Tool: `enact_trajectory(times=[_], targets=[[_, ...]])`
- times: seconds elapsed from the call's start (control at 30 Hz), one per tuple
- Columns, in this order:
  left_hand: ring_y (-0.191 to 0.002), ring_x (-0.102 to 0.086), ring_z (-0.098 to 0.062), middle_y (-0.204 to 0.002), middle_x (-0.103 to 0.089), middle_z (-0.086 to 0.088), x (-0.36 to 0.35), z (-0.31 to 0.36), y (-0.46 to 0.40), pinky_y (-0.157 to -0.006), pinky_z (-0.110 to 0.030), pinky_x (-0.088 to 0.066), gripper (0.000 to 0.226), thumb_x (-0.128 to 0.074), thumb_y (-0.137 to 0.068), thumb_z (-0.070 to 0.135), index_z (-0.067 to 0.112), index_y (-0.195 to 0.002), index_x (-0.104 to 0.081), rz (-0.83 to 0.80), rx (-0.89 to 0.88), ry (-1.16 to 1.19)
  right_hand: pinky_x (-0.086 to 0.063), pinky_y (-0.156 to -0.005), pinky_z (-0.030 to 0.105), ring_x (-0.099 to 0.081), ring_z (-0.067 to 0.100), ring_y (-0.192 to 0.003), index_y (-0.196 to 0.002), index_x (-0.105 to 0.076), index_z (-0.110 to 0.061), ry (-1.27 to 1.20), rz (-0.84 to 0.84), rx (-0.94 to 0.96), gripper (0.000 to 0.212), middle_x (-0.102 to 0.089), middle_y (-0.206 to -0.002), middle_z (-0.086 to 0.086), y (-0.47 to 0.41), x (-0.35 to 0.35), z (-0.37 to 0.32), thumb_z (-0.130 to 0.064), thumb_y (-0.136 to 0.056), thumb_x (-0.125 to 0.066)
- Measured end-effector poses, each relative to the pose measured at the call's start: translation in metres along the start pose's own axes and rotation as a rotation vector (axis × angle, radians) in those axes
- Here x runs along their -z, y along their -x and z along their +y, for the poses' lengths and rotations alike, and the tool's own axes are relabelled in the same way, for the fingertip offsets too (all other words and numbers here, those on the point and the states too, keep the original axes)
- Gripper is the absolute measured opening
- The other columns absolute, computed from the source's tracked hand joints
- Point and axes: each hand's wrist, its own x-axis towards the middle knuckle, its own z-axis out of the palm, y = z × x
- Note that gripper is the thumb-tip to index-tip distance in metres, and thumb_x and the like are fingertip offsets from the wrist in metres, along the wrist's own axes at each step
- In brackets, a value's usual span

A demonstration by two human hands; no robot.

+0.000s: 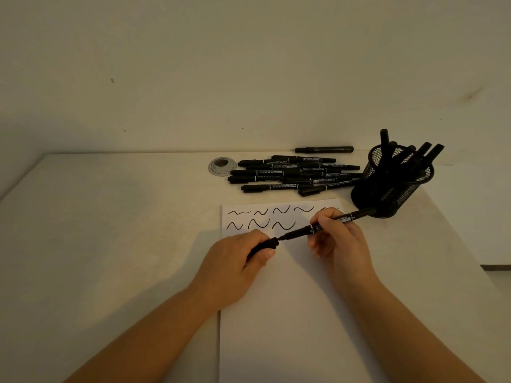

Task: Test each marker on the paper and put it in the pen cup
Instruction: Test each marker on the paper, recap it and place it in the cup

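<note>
Both forearms reach in from the bottom edge over the white paper point(290, 313), which lies on the pale worktop point(110, 230). At the sheet's far end sit eight wavy test strokes in two rows, with part of a ninth showing behind the knuckles.

The left hand point(237, 261) is curled round a black cap point(266, 244), its open mouth facing right. The right hand point(338, 236) pinches the barrel of a black marker point(318, 228) between thumb and fingers; the bared fine tip points left, just short of the cap's mouth and not yet inside it. The marker's tail slants up toward the black mesh pen cup point(392, 186), which stands at the paper's far right corner and holds several markers upright or leaning.

Behind the paper lies a pile of untested twin markers point(293, 175), with one single marker point(323, 149) apart near the wall and a round grommet point(222, 166) to the pile's left.

The step in hand looks like recapping after a stroke, though uncapping cannot be ruled out. If recapping, the next move calls for lining tip and cap on one axis, pushing them together until seated, then carrying the marker to the cup and dropping it in among the others.
</note>
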Motion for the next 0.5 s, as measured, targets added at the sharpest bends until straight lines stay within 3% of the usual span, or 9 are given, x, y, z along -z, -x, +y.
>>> enact_trajectory(times=[0.17, 0.3, 0.5], targets=[[-0.059, -0.047, -0.001, -0.061, -0.049, 0.015, -0.0002, -0.0006, -0.0002, -0.052, -0.012, -0.031, 0.021, -0.041, -0.087, 0.041, 0.027, -0.089, -0.057, -0.007, 0.005, 0.005, -0.039, -0.044, 0.018, -0.048, 0.012, -0.044, -0.061, -0.061, -0.025, 0.057, -0.048, 0.011, 0.043, -0.056, -0.047, 0.003, 0.0028, -0.0005, -0.0005, -0.002, -0.091, -0.041], [-0.062, -0.047, -0.001, -0.062, -0.048, 0.016, -0.0002, -0.0001, 0.0, -0.054, -0.012, -0.031, 0.022, -0.042, -0.087, 0.041, 0.027, -0.09, -0.058, -0.017, -0.004, -0.008, -0.044, -0.046, 0.02, -0.053, 0.013, -0.045, -0.072, -0.057, -0.015, 0.122, -0.135, 0.06, 0.021, -0.061, -0.051, 0.005, 0.0067, -0.0035, -0.0017, -0.002, -0.087, -0.049], [-0.057, -0.044, -0.004, -0.064, -0.05, 0.012, 0.0005, 0.0012, 0.0002, -0.052, -0.014, -0.029, 0.023, -0.041, -0.088, 0.04, 0.024, -0.09, -0.058, 0.007, -0.033, -0.012, -0.047, -0.048, 0.021, -0.056, 0.013, -0.047, -0.075, -0.058, -0.01, 0.209, -0.198, 0.072, 0.016, -0.066, -0.057, 0.006, 0.0098, -0.0075, -0.0023, 0.001, -0.086, -0.055]])
